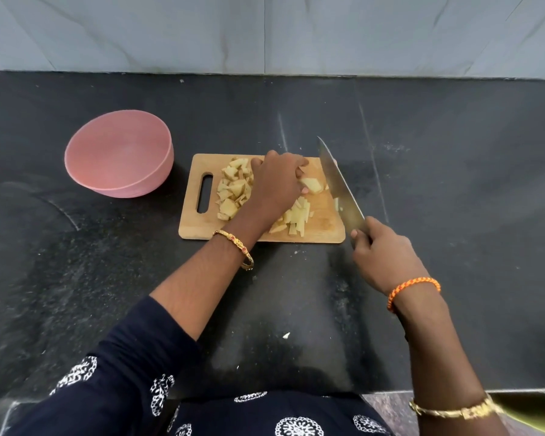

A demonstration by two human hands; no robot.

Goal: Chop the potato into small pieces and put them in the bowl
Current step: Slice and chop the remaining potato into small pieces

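Pink bowl (119, 158) is sitting far left on the dark counter (453, 184), apart from the board (323, 229), and nothing is showing in the part of its inside you can see. Next comes the board's handle slot, then a pile of chopped pieces (233, 191) lying on the board's left half, nearest the bowl.

Your left hand (279, 180) is reaching over the middle of the board, fingers curled down and pinning the uncut chunk (310, 185) at its right edge. Strips (296, 217) are lying just in front of that hand, toward you.

Right of the chunk the knife (337, 184) is hanging raised, its blade running from the far tip back toward you and right, roughly across the board's short way. It is standing just beside the chunk, on the side away from your fingertips.

Your right hand (381, 250) is wrapped closed around the knife's grip at the board's near right corner, index finger up along the blade's base.

My read: chopping is well along, and nothing seems to be in the bowl yet. The next cut probably turns on the blade coming down on the chunk's exposed right end while your left fingers are staying clear. When you are loading, the left hand is nearer the bowl.
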